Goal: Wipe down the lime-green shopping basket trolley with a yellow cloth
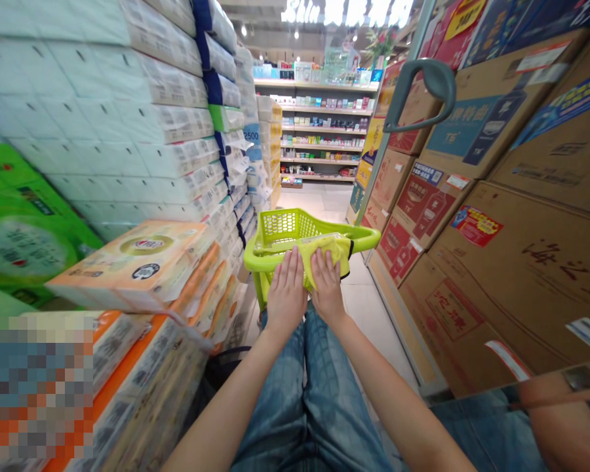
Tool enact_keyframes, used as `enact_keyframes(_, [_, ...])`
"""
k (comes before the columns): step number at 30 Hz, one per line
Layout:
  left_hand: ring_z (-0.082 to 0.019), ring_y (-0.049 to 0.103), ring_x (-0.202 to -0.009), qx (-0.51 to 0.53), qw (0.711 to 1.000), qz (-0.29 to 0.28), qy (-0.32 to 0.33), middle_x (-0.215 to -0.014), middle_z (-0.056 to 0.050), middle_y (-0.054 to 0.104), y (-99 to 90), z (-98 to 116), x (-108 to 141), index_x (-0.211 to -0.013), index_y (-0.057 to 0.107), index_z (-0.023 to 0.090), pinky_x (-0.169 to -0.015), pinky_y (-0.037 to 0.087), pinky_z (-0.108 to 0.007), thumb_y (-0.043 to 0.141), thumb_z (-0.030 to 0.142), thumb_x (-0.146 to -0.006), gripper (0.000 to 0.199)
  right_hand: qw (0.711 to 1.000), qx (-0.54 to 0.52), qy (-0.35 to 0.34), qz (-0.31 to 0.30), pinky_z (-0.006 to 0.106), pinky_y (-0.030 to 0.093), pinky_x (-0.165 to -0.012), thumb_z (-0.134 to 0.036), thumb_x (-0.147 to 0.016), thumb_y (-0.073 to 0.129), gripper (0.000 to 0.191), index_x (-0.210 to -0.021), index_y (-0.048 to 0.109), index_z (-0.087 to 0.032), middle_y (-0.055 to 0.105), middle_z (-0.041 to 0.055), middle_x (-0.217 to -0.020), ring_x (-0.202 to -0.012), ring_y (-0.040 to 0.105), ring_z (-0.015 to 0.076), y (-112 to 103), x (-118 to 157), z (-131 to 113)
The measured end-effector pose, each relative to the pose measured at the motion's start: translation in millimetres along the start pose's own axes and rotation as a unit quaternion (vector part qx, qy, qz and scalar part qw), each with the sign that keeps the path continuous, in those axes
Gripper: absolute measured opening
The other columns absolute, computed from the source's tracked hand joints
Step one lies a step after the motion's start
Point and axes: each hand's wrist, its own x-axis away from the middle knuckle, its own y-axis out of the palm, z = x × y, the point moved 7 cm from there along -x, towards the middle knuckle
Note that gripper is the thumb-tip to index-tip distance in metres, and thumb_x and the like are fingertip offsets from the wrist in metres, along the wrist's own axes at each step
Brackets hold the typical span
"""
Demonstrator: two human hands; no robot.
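A lime-green plastic shopping basket [268,260] with lattice sides stands in front of my knees. Over its near rim lies a yellow cloth [343,252] with a dark edge. My right hand [327,283] rests flat on the cloth, fingers stretched out and pointing away from me. Beside it, my left hand [288,288] lies with straight fingers on the rim and against the cloth's left end. Both palms face down, so what lies under them is hidden. Inside the basket, only the far lattice wall shows well.
Stacked tissue packs [177,118] rise on the left, with orange tissue packs [142,262] lower and closer. Cardboard cartons [531,262] are piled on the right behind a glass panel with a grey handle [393,98]. A tiled aisle [319,196] leads to stocked shelves [324,128].
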Motion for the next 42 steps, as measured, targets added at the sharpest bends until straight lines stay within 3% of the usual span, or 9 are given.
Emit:
enact_keyframes(4, [-0.023, 0.018, -0.151, 0.002, 1.0, 0.001, 0.009, -0.161, -0.014, 0.024, -2.4, -2, 0, -0.156, 0.013, 0.007, -0.122, 0.021, -0.042, 0.04, 0.011, -0.088, 0.073, 0.999, 0.027, -0.02, 0.017, 0.056, 0.021, -0.122, -0.006, -0.091, 0.033, 0.075, -0.158, 0.005, -0.025, 0.029, 0.007, -0.161, -0.152, 0.016, 0.0229, -12, 3, 32])
enact_keyframes(7, [-0.024, 0.019, -0.151, 0.015, 1.0, 0.002, 0.011, -0.161, -0.015, 0.025, -2.8, 0, -1, -0.156, 0.012, 0.007, -0.122, 0.022, -0.043, 0.042, 0.01, -0.087, 0.076, 0.992, 0.016, 0.075, 0.101, 0.057, 0.02, -0.122, -0.006, -0.09, 0.031, 0.076, -0.158, 0.006, -0.025, 0.02, 0.006, -0.164, -0.153, 0.01, 0.0229, -33, 3, 79])
enact_keyframes(9, [-0.025, 0.018, -0.151, 0.017, 1.0, 0.002, 0.006, -0.161, -0.015, 0.024, -2.3, 3, -1, -0.156, 0.012, 0.007, -0.122, 0.022, -0.045, 0.044, 0.011, -0.086, 0.077, 0.982, -0.002, 0.128, 0.138, 0.058, 0.019, -0.122, -0.007, -0.089, 0.032, 0.076, -0.158, 0.007, -0.025, 0.017, 0.0049, -0.165, -0.153, 0.007, 0.023, -40, 4, 89])
enact_keyframes(12, [-0.026, 0.016, -0.152, 0.01, 1.0, 0.001, -0.002, -0.162, -0.016, 0.021, -1.8, 5, -1, -0.156, 0.013, 0.005, -0.122, 0.022, -0.046, 0.044, 0.012, -0.086, 0.077, 0.985, -0.02, 0.127, 0.116, 0.059, 0.019, -0.122, -0.008, -0.089, 0.032, 0.076, -0.159, 0.006, -0.024, 0.016, 0.0052, -0.165, -0.153, 0.007, 0.0242, -30, 1, 61])
enact_keyframes(17, [-0.025, 0.018, -0.151, 0.002, 1.0, 0.001, 0.008, -0.162, -0.016, 0.023, -3.8, 3, 0, -0.156, 0.012, 0.006, -0.122, 0.022, -0.044, 0.041, 0.014, -0.088, 0.074, 1.0, 0.014, -0.008, 0.0, 0.056, 0.022, -0.121, -0.01, -0.09, 0.034, 0.076, -0.159, 0.006, -0.023, 0.033, 0.0083, -0.159, -0.151, 0.02, 0.0244, -2, 0, 0])
enact_keyframes(22, [-0.024, 0.022, -0.15, -0.001, 1.0, 0.002, 0.012, -0.161, -0.015, 0.026, -4.4, 1, -1, -0.156, 0.011, 0.008, -0.121, 0.024, -0.042, 0.041, 0.013, -0.089, 0.074, 0.998, 0.042, -0.005, 0.038, 0.054, 0.023, -0.12, -0.01, -0.087, 0.036, 0.072, -0.157, 0.021, -0.021, 0.043, 0.0103, -0.154, -0.147, 0.031, 0.0244, -34, -17, 45])
enact_keyframes(28, [-0.025, 0.02, -0.151, 0.003, 1.0, 0.004, 0.008, -0.161, -0.014, 0.027, -4.4, 4, -1, -0.156, 0.01, 0.007, -0.122, 0.023, -0.043, 0.043, 0.015, -0.089, 0.075, 0.998, 0.034, 0.051, -0.021, 0.054, 0.029, -0.116, -0.013, -0.077, 0.047, 0.054, -0.13, 0.059, -0.018, 0.066, 0.01, -0.127, -0.123, 0.055, 0.0276, -61, -54, 99])
enact_keyframes(32, [-0.026, 0.022, -0.15, 0.004, 1.0, 0.014, -0.007, -0.16, -0.013, 0.029, -8.0, 6, 3, -0.156, 0.011, 0.007, -0.122, 0.022, -0.043, 0.044, 0.017, -0.09, 0.075, 0.999, 0.02, 0.046, 0.008, 0.047, 0.044, -0.101, -0.012, -0.072, 0.048, 0.043, -0.111, 0.066, -0.014, 0.07, 0.0119, -0.107, -0.106, 0.059, 0.0291, -65, -59, 99])
enact_keyframes(42, [-0.027, 0.028, -0.148, -0.011, 0.999, 0.033, -0.015, -0.157, -0.015, 0.037, -16.8, -4, 17, -0.156, 0.017, 0.008, -0.121, 0.022, -0.044, 0.043, 0.017, -0.091, 0.07, 0.997, -0.003, 0.034, 0.062, 0.052, 0.036, -0.111, -0.013, -0.08, 0.045, 0.051, -0.129, 0.058, -0.019, 0.066, 0.0104, -0.122, -0.12, 0.056, 0.0286, -77, -29, 67])
